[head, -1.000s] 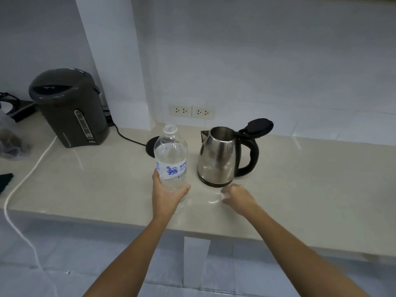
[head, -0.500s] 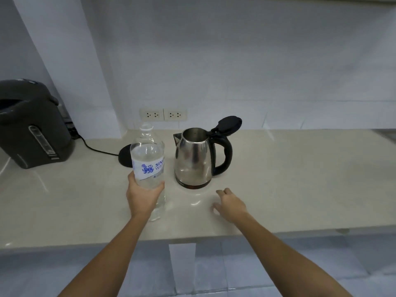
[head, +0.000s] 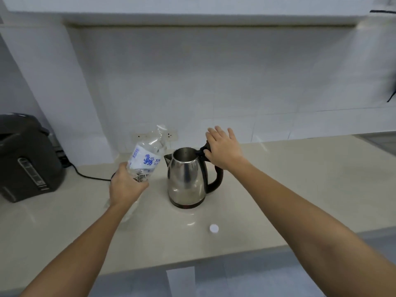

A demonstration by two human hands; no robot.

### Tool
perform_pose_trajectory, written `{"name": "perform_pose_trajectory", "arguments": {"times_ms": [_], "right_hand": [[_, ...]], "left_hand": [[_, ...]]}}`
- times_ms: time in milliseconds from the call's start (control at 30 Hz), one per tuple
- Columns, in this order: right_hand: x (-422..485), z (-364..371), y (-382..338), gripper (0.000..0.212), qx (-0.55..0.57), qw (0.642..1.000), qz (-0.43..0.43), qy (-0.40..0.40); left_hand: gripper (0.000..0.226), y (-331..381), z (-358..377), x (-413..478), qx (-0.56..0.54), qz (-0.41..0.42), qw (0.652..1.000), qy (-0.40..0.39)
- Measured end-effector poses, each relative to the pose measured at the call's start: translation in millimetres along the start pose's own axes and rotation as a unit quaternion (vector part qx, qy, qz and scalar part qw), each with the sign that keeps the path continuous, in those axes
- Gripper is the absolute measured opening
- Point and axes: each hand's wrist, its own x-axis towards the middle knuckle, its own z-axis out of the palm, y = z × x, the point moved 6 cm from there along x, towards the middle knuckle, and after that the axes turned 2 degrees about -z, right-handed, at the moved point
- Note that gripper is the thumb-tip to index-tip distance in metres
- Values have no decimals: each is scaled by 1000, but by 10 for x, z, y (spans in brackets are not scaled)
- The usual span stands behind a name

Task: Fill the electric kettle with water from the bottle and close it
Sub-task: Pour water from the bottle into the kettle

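The steel electric kettle (head: 186, 179) stands on the counter with its mouth uncovered. My right hand (head: 222, 146) lies on its raised black lid (head: 203, 150), thumb hooked around the lid, fingers spread. My left hand (head: 126, 187) grips the lower part of the clear plastic bottle (head: 147, 155), which is lifted off the counter. The bottle leans with its uncapped neck up and toward the kettle, left of the spout. A white bottle cap (head: 213, 228) lies on the counter in front of the kettle.
A dark grey hot-water dispenser (head: 25, 159) stands at the left, its black cord (head: 90, 177) running along the counter behind the bottle. Wall sockets (head: 171, 135) sit behind the bottle. The counter's front edge (head: 192, 262) is near me.
My left hand has lifted and tilted the bottle toward the kettle. My right hand left the counter, where the cap now lies, and went up onto the kettle lid.
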Motion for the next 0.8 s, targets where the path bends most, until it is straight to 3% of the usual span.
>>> {"name": "perform_pose_trajectory", "arguments": {"times_ms": [200, 433, 800], "right_hand": [[33, 259, 18, 66, -4, 994, 18, -108], [52, 267, 2, 64, 3, 994, 21, -109], [62, 285, 4, 64, 2, 993, 26, -115]], "left_hand": [[69, 120, -187, 317, 117, 41, 992, -15], [70, 106, -280, 501, 237, 85, 967, -36], [70, 91, -304, 531, 314, 111, 940, -67]]}}
